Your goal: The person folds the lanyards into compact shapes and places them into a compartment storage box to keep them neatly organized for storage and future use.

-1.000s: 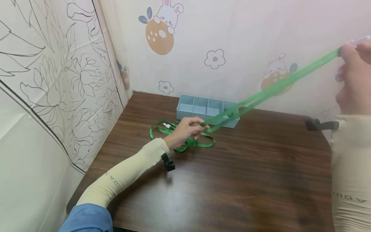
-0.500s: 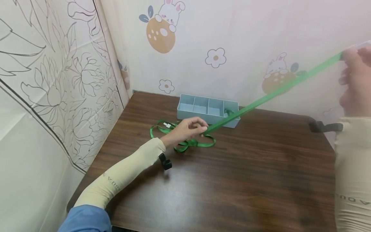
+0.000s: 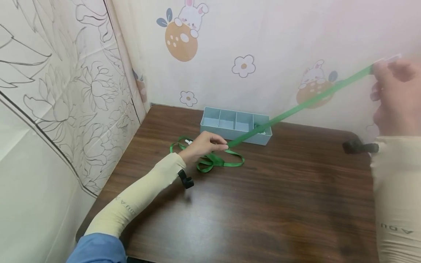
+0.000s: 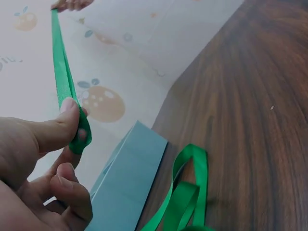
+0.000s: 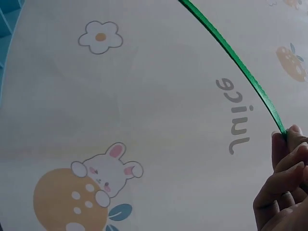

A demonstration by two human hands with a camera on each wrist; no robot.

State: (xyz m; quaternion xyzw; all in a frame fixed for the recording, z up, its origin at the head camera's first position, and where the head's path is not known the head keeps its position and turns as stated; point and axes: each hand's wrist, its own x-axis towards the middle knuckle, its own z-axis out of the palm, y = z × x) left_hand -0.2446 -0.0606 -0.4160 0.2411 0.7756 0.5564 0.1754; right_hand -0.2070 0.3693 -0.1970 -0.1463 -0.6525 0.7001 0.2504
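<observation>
Right hand (image 3: 396, 96), raised: pinches the upper end of a flat green woven ribbon (image 3: 300, 106) slanting between both hands, above the table; a pale piece at its fingertips is too blurred to name. Ribbon: probably light, limp, slightly slippery; best pinched flat near each end. Left hand (image 3: 203, 144): thumb and finger pinch the lower end. Loose green ribbon loops (image 3: 216, 160), on a dark brown wood-grain table (image 3: 263, 204): partly hidden by that hand; any join to the held length cannot be told. Pale blue four-compartment tray (image 3: 227, 130): rightmost contents green, obscured.
</observation>
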